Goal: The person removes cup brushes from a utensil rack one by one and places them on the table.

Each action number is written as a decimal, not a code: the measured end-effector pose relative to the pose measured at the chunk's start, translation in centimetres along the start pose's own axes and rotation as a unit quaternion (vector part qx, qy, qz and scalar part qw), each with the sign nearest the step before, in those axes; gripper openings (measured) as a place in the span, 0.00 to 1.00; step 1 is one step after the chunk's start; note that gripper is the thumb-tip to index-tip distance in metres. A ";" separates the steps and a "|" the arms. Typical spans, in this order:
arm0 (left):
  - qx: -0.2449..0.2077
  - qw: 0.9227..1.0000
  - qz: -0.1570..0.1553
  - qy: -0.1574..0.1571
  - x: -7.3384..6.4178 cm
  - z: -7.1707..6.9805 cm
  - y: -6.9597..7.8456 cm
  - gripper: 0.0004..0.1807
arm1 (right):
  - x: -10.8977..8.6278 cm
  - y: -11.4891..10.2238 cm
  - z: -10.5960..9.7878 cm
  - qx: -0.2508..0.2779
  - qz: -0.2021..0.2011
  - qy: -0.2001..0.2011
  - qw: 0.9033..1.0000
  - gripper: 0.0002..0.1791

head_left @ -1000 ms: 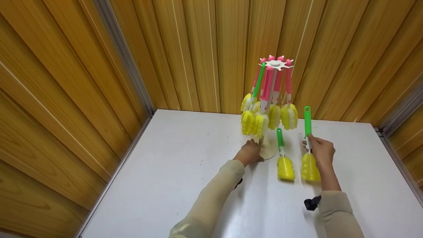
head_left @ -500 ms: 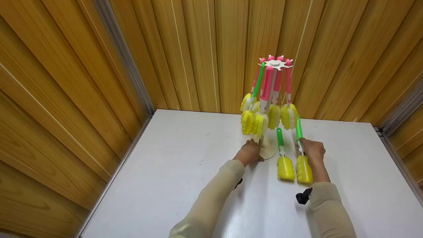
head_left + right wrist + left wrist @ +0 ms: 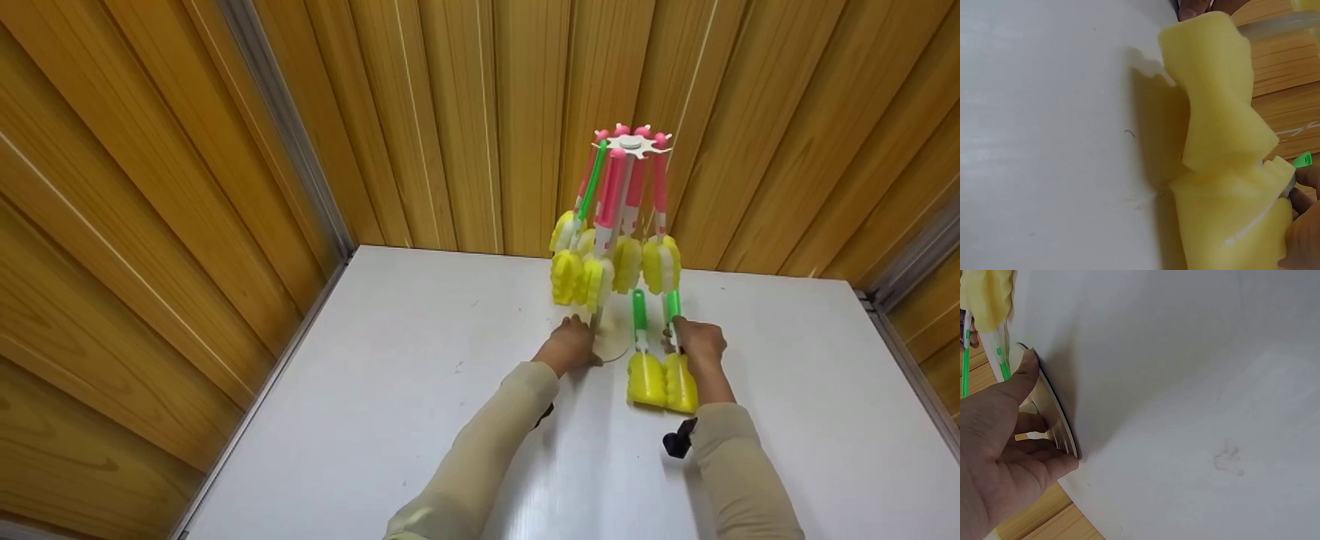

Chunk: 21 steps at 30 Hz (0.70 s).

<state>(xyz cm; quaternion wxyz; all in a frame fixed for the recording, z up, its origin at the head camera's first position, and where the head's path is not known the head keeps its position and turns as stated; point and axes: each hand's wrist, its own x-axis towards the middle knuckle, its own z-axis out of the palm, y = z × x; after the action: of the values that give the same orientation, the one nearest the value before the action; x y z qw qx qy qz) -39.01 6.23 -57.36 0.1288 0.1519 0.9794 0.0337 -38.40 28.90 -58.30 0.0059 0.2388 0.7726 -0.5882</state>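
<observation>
In the head view my left hand point(image 3: 568, 346) holds the round base point(image 3: 615, 343) of an upright rack. The left wrist view shows thumb and fingers gripping the rim of this disc point(image 3: 1054, 405). Pink-handled sponge brushes point(image 3: 611, 195) and one green-handled brush point(image 3: 591, 180) hang from the rack's white notched top point(image 3: 631, 143). My right hand point(image 3: 702, 345) grips the white neck of a green-handled sponge brush point(image 3: 681, 384) low over the table. Its yellow sponge touches that of a second green-handled brush point(image 3: 646, 380) lying beside the rack.
The white table point(image 3: 360, 390) reaches back to a wood-panelled wall point(image 3: 450, 127). Wood panels also stand at the left and right, with metal strips point(image 3: 292, 127) at the corners. A small black piece point(image 3: 679, 440) sits at my right sleeve.
My right hand has moved left with the green-handled brush, bringing its sponge up against the lying brush. My left hand has stayed on the rack's base.
</observation>
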 end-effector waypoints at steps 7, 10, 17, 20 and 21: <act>-0.040 0.999 -0.014 -0.013 0.1 -0.2 -0.1 0.38 | 0.1 0.2 1.0 -0.112 -0.008 0.003 0.994 0.29; -0.026 1.000 -0.004 -0.007 0.1 -0.3 -0.1 0.40 | 0.4 0.2 1.2 -0.131 -0.026 0.002 0.991 0.28; 0.014 1.000 0.015 0.014 0.0 -0.1 0.0 0.45 | 0.5 0.2 1.4 -0.144 -0.046 0.000 0.989 0.28; 0.015 1.000 0.015 0.013 -0.1 0.0 0.0 0.45 | 0.3 0.3 1.5 -0.149 -0.042 -0.001 0.988 0.29; 0.014 1.000 0.013 0.012 -0.1 0.0 0.0 0.44 | 0.2 0.4 1.6 -0.151 -0.042 -0.002 0.988 0.29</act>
<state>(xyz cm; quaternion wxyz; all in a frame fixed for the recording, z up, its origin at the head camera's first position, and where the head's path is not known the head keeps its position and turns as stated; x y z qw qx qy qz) -38.90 6.20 -57.36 0.1148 0.1665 0.9791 0.0234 -38.88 27.62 -59.23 0.0184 0.2014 0.8618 -0.4651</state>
